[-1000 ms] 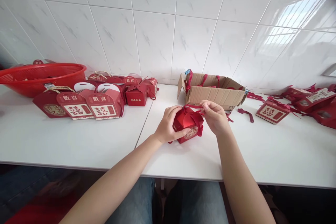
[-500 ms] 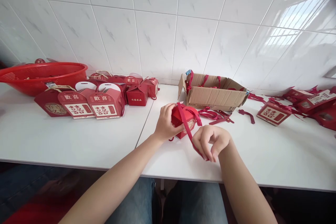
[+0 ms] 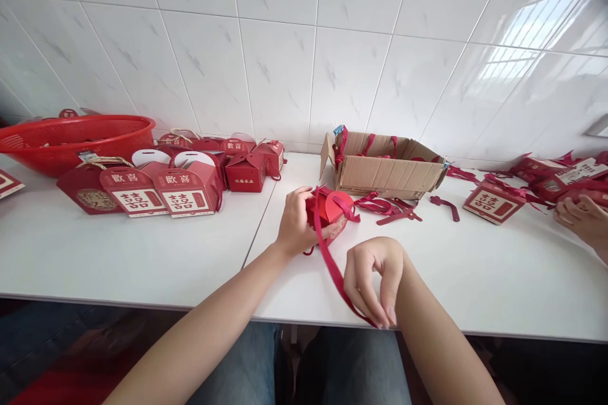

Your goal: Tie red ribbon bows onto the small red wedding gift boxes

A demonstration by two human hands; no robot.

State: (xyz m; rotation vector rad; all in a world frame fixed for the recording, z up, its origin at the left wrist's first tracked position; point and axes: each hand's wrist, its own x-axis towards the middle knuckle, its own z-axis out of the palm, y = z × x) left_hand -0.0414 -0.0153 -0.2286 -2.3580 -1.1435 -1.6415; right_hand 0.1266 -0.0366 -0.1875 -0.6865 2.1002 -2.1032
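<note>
A small red gift box (image 3: pixel 327 209) stands on the white table near the middle, a dark red ribbon threaded at its top. My left hand (image 3: pixel 298 221) grips the box from its left side, fingers on the far side and thumb across the near face. The ribbon (image 3: pixel 331 266) runs from the box top down toward me. Its end is pinched between the thumb and fingers of my right hand (image 3: pixel 375 281), which is held low near the table's front edge. Part of the box is hidden behind my left hand.
A cardboard box (image 3: pixel 387 174) with ribbons stands behind. Loose red strips (image 3: pixel 399 212) lie before it. Finished-looking gift boxes (image 3: pixel 185 193) and a red plastic basket (image 3: pixel 90 139) are at left. Another person's hand (image 3: pixel 584 218) touches red boxes at right.
My right hand has drawn the ribbon end down toward the table edge. My left hand stays on the gift box. Another person's hand has appeared at the right, and a box edge at far left.
</note>
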